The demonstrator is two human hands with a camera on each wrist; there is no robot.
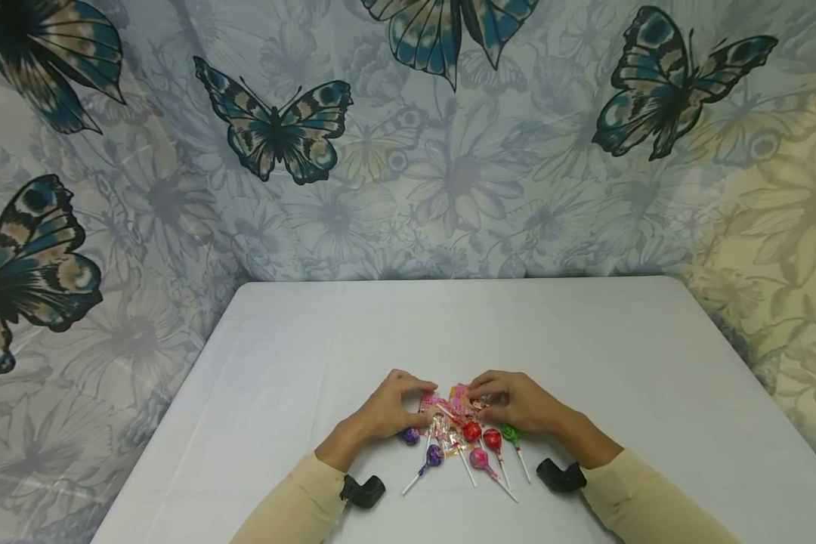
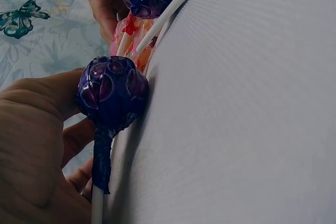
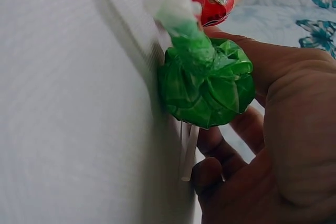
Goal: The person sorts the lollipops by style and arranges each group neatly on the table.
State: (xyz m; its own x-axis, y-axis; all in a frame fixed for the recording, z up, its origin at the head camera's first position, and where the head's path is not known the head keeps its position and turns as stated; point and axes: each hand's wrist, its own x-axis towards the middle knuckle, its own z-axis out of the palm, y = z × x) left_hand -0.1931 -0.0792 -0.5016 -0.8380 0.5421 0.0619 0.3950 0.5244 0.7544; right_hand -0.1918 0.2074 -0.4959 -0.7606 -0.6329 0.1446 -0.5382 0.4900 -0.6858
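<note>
The left hand is laid palm-down on the table, its fingers curled over the left edge of a small pile of lollipops; whether a wrapper is actually pinched under the fingertips cannot be told. The right hand is set opposite it in the same way, fingers bent down onto the right side of the pile, and its grip cannot be made out either. The two hands are nearly touching at the fingertips, with pink and yellow wrappers seen between them.

Just below the left hand a purple lollipop is lying against the heel of the palm; in the left wrist view it is seen close up, resting on the table beside the thumb. A second purple lollipop is found a little nearer the person, its stick pointing away to the left. Under the right hand a green lollipop is lying just beside the palm, shown large in the right wrist view, with white sticks under it. Two red lollipops and a pink one are placed between the purple and green ones, sticks fanned toward the person.

Both forearms are brought in from the near edge, cream sleeves drawn to the wrists, where black camera mounts are worn. A butterfly-printed curtain is hung behind the table.
</note>
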